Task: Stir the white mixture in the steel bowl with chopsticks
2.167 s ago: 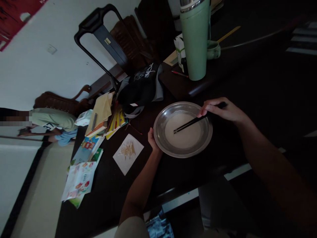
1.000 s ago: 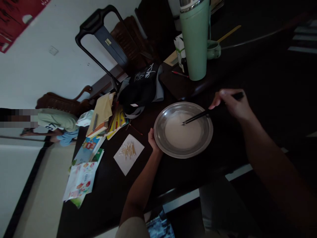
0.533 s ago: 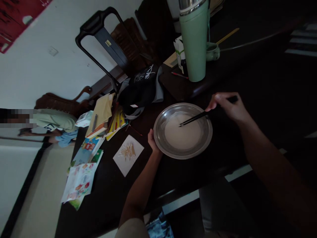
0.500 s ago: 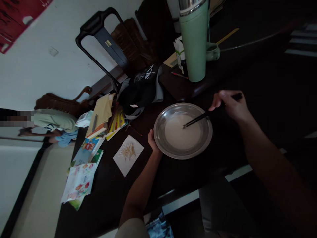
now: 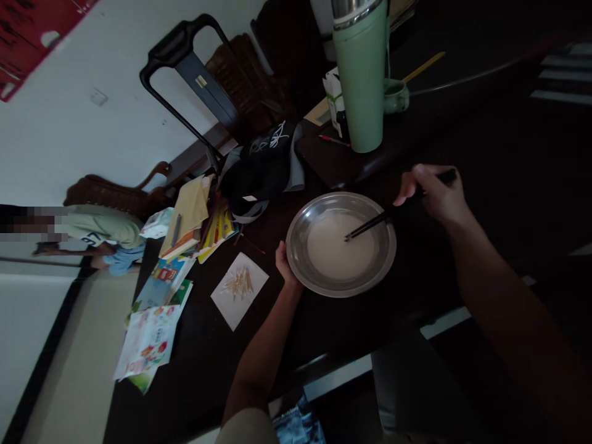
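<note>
Slopping risk: your right hand (image 5: 435, 194), closed on chopsticks (image 5: 370, 227), could splash pale liquid (image 5: 333, 259) over the shallow dish (image 5: 345, 290) your left hand (image 5: 283, 264) grips.

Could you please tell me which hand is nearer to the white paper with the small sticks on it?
Left. The left hand grips the rim of the metal bowl beside the white paper; the right hand, holding chopsticks, is across the bowl.

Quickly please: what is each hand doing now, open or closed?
Left hand: closed on the rim of the metal bowl.
Right hand: closed around the chopsticks, tips in the bowl.
</note>
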A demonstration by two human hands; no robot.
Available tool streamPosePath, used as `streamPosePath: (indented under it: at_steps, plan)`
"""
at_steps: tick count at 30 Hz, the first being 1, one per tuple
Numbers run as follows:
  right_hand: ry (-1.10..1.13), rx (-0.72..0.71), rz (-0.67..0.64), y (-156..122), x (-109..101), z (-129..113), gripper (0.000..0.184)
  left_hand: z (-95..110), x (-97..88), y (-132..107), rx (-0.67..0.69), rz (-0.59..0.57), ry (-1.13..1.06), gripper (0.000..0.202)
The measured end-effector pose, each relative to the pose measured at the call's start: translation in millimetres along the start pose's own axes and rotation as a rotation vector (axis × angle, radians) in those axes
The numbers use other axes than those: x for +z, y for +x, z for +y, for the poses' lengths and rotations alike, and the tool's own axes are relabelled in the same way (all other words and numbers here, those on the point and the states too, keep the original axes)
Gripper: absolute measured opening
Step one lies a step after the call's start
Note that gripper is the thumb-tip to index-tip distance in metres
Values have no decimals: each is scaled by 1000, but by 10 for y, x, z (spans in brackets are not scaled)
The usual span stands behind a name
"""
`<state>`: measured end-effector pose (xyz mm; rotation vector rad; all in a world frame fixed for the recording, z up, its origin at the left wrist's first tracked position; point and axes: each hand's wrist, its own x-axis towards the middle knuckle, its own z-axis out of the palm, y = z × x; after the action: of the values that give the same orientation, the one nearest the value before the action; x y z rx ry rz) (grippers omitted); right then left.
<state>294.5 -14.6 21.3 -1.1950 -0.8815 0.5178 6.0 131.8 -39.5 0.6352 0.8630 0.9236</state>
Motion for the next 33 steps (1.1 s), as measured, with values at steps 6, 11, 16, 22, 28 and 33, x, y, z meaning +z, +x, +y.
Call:
streamPosePath:
  at_steps: [6, 11, 16, 22, 28, 33]
  plan:
    - [-13, 83, -297, -10, 58, -27, 43, 7, -1, -9, -32, 30, -22, 31]
    - [-114, 47, -271, -1, 98, -51, 42, 1, -13, 3, -37, 10, -20, 31]
    - [7, -19, 31, -14, -12, 11, 50, 10, -21, 8, -24, 33, -6, 30]
    - [-43, 24, -322, -22, 77, -7, 43, 6, -19, -2, -45, 37, 6, 31]
    - [-84, -19, -136, -5, 42, 10, 44, -5, -14, 4, -22, 39, -5, 30]
    - [-53, -23, -48, -11, -34, 24, 51, 8, -18, -9, -26, 11, 6, 31]
